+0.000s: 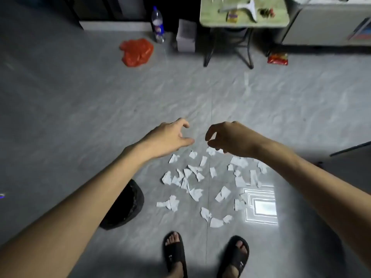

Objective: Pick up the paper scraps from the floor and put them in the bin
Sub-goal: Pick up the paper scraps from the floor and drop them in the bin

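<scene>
Scraps (202, 183) lie scattered on the floor (80, 117), just ahead of the sandalled feet (204, 255), none gathered yet by the look of it. The bin (126, 205), black-lined, sits just left of them under the left forearm, likely set near to keep each carry short. Both arms reach out over the far edge of the scatter. The left hand (170, 137) is loose, fingers spread and empty. The right hand (228, 137) curls thumb toward fingertips; whether it pinches a scrap I cannot tell.
</scene>
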`<action>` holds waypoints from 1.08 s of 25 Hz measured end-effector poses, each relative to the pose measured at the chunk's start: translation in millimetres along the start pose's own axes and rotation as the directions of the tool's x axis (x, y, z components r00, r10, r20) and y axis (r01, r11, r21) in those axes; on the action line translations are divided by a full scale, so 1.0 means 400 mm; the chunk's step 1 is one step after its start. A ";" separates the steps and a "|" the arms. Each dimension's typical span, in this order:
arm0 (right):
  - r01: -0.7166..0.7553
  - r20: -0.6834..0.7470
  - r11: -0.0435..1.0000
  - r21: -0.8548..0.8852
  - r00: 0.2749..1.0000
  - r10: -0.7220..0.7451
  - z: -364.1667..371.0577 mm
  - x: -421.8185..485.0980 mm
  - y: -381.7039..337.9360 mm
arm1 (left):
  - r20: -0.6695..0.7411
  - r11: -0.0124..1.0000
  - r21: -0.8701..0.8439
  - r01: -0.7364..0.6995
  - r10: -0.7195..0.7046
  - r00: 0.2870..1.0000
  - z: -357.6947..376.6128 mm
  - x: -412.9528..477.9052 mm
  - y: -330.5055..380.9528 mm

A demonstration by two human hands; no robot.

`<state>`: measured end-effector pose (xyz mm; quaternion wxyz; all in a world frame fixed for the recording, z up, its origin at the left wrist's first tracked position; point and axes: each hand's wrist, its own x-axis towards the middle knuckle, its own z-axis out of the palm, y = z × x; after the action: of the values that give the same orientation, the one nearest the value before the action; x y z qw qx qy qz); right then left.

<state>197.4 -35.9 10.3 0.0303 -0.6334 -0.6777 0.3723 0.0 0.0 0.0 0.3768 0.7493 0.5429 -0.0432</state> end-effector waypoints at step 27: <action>0.336 0.140 0.866 -0.370 0.942 -0.305 1.518 0.726 0.926 | 0.033 0.920 0.383 0.081 -0.101 0.994 1.418 0.512 -1.188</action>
<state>138.8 -92.8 -753.5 -0.0608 -0.4905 -0.8343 0.2442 -123.4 -126.7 -747.0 0.2356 0.7808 0.5483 -0.1851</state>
